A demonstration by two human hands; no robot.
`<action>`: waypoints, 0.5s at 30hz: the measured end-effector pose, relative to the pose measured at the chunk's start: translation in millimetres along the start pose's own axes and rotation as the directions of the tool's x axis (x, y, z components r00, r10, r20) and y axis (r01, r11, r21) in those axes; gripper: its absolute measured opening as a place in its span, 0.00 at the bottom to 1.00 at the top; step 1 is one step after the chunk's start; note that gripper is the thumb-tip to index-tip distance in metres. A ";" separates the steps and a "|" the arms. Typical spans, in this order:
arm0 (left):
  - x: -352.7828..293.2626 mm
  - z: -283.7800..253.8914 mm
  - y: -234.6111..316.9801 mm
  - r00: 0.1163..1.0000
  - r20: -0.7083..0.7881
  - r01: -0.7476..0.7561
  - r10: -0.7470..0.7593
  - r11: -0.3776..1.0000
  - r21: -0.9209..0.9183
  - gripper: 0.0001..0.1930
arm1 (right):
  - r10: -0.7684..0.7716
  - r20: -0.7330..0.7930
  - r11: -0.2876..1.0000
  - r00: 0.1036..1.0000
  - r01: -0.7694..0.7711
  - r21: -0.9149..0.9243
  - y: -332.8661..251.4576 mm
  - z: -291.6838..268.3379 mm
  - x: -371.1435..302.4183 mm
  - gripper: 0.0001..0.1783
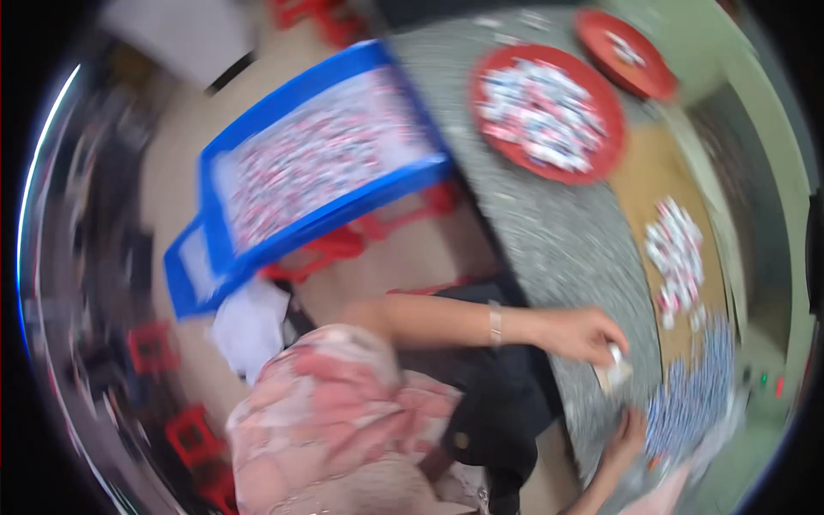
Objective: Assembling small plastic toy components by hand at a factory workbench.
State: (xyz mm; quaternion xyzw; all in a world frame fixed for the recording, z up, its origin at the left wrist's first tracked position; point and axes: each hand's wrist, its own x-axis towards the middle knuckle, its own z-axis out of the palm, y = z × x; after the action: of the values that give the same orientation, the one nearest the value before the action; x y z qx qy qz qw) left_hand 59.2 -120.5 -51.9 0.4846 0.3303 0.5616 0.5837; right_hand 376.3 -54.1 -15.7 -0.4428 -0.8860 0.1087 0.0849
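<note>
My left hand (588, 336) reaches over the grey speckled tabletop, fingers closed in a pinch. A small pale, whitish piece (614, 371) is at its fingertips, too blurred to name. Close by, my right hand (629, 436) rests near the table's edge, partly cut off by blur, and its fingers are not clear. Beside it lies a heap of thin blue sticks or tubes (691, 399) in clear plastic. Further up the table, a loose pile of small white and pink pieces (675, 257) lies on a tan board (648, 184).
A round red tray (614, 129) heaped with white and pink pieces stands at the far end, near a second red tray (659, 79) holding a few. Left of the table, a blue crate (206, 184) is filled with similar pieces. Red stools (154, 348) stand on the floor.
</note>
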 end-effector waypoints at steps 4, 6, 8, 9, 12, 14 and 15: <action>-13.1 -20.5 17.4 0.971 -0.075 0.226 -0.229 0.973 -0.051 0.16 | -0.031 -0.060 0.998 0.998 0.034 0.048 -32.0 8.7 22.8 0.06; -15.2 -21.4 27.1 0.954 -0.132 0.258 -0.268 0.962 -0.092 0.18 | -0.024 -0.052 0.997 0.998 0.028 0.076 -33.5 8.9 25.7 0.05; -11.1 -20.0 24.2 0.956 -0.088 0.271 -0.280 0.957 -0.107 0.18 | -0.029 -0.085 0.998 0.996 0.034 0.050 -34.3 7.7 16.6 0.08; -9.1 -19.4 22.4 0.960 -0.086 0.259 -0.267 0.962 -0.090 0.18 | -0.014 -0.067 1.000 0.998 0.015 0.017 -36.2 5.7 10.7 0.09; -5.5 -16.7 17.0 0.964 -0.073 0.247 -0.254 0.965 -0.086 0.18 | 0.002 -0.082 0.999 0.997 0.002 0.045 -37.3 3.7 3.1 0.10; -4.1 -14.8 16.4 0.965 -0.064 0.247 -0.253 0.965 -0.093 0.18 | 0.042 -0.071 0.995 0.997 -0.035 0.088 -34.6 5.5 1.1 0.11; -2.6 -13.0 17.2 0.968 -0.052 0.239 -0.245 0.965 -0.106 0.18 | 0.055 -0.092 0.990 0.994 -0.042 0.134 -33.5 7.0 3.3 0.11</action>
State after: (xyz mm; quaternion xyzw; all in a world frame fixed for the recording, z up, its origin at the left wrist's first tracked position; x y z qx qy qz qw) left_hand 41.0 -122.2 -40.3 0.3928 0.3774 0.5171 0.6602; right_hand 347.0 -71.8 -13.4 -0.4623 -0.8607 0.1478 0.1535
